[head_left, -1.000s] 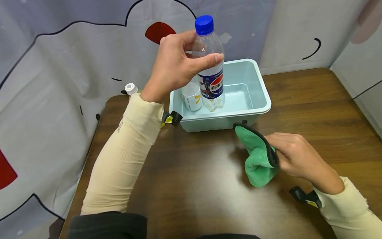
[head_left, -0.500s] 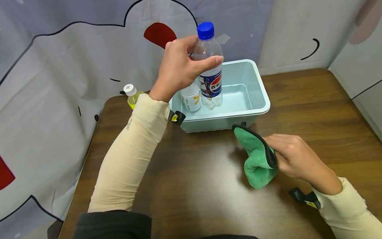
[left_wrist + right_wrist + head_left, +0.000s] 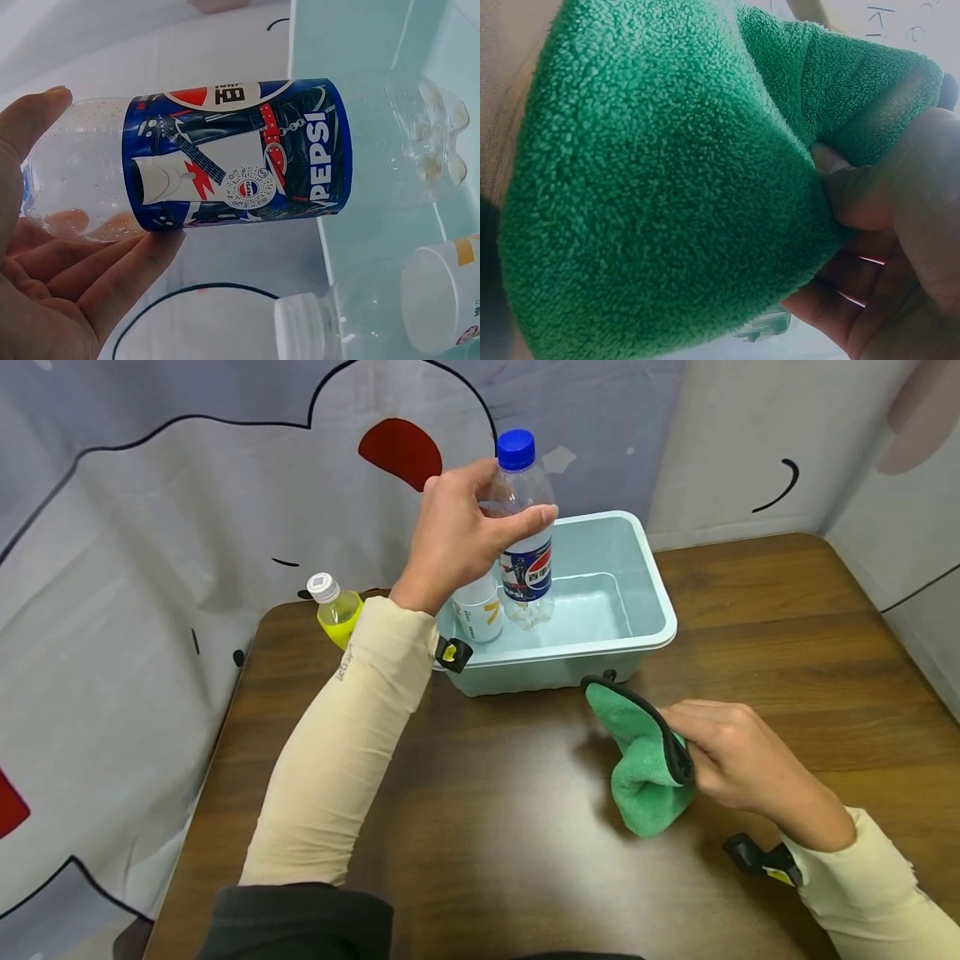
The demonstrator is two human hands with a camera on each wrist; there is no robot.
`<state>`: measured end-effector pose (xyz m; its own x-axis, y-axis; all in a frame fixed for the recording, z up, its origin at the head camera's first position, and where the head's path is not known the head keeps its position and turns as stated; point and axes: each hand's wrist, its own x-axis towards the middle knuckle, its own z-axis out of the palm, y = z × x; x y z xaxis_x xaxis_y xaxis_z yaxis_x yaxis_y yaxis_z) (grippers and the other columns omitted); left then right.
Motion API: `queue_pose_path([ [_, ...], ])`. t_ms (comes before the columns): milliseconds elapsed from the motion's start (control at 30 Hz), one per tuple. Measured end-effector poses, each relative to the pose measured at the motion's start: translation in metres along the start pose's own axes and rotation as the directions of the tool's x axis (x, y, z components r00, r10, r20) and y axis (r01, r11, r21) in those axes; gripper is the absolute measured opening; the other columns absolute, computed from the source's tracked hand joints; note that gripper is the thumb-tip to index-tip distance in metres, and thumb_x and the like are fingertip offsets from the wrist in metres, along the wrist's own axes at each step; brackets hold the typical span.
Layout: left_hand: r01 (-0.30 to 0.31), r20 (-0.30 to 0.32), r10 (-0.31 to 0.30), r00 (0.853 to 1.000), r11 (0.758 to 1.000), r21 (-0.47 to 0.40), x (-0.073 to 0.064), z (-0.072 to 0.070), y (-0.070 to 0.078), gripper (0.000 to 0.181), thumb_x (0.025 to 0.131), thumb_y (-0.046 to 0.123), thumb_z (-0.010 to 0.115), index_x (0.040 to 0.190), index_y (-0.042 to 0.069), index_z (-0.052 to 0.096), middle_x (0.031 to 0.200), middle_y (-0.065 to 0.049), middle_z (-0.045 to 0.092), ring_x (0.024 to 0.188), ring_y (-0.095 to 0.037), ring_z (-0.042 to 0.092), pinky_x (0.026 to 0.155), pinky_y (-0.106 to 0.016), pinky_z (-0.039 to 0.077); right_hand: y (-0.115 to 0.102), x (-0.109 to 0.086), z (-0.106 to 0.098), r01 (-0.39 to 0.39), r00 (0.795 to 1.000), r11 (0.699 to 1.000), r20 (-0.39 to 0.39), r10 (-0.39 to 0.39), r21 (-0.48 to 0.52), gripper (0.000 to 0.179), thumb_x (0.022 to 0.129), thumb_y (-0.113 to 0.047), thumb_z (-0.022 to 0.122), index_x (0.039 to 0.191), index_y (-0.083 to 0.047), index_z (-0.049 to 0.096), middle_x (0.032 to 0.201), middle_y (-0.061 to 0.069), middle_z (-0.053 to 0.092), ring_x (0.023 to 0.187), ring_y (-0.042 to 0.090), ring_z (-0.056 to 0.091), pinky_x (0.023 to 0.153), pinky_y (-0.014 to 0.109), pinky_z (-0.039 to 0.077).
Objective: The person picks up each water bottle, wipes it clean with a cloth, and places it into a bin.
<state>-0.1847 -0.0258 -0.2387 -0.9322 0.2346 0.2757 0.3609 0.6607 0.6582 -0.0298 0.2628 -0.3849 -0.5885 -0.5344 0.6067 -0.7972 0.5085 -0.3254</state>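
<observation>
My left hand [image 3: 461, 531] grips a clear Pepsi bottle [image 3: 527, 572] with a blue cap by its upper part, thumb on one side and fingers on the other. Upright, the bottle hangs over the left part of a pale blue plastic basin [image 3: 652, 585], its base below the rim level in the head view. Beside it in the basin stands a clear bottle with a white label [image 3: 478, 610] and, in the left wrist view, a white cap [image 3: 298, 330]. My right hand [image 3: 738, 760] pinches a green cloth [image 3: 645, 777] with black edging, held above the table in front of the basin.
A bottle of yellow-green liquid [image 3: 337, 617] with a white cap stands at the table's back left, partly behind my left sleeve. The wooden table [image 3: 480, 827] meets a patterned curtain [image 3: 225, 510] at the back and left.
My left hand has come down a little and slightly right with the Pepsi bottle, sinking it toward the basin. More of the yellow-green bottle shows. The right hand and cloth stay nearly still.
</observation>
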Motion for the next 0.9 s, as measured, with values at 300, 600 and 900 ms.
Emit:
queue_pose_path([
  [300,0.030,-0.007,-0.030,1.000,1.000,-0.007,0.007,0.007,-0.008,0.048,0.087,0.049,0.083,0.119,0.015,0.072,0.116,-0.002,0.079,0.103,-0.011,0.076,0.086,-0.022,0.061,0.000,-0.001,0.000,0.001,1.000,1.000,0.009,-0.001,-0.009,0.046,0.073,0.014,0.050,0.102,-0.008,0.077,0.084,-0.004,0.074,0.075,0.013,0.070,0.069,0.032,0.055],
  [600,0.051,-0.024,-0.052,0.998,0.998,-0.032,0.012,0.016,-0.015,0.047,0.088,0.045,0.082,0.122,0.014,0.072,0.117,-0.004,0.078,0.103,-0.013,0.074,0.088,-0.023,0.060,0.000,-0.003,0.000,-0.013,1.000,1.000,0.020,0.013,-0.014,0.045,0.073,0.015,0.050,0.101,-0.008,0.077,0.084,-0.004,0.074,0.075,0.012,0.069,0.069,0.031,0.056],
  [900,0.093,-0.039,-0.094,0.995,0.996,-0.012,0.013,0.020,-0.020,0.050,0.090,0.047,0.080,0.128,0.015,0.070,0.120,-0.005,0.076,0.103,-0.015,0.067,0.087,-0.025,0.059,0.000,-0.003,0.001,-0.014,1.000,1.000,0.023,0.014,-0.001,0.044,0.073,0.016,0.052,0.101,-0.008,0.077,0.083,-0.004,0.074,0.075,0.011,0.069,0.069,0.030,0.056],
])
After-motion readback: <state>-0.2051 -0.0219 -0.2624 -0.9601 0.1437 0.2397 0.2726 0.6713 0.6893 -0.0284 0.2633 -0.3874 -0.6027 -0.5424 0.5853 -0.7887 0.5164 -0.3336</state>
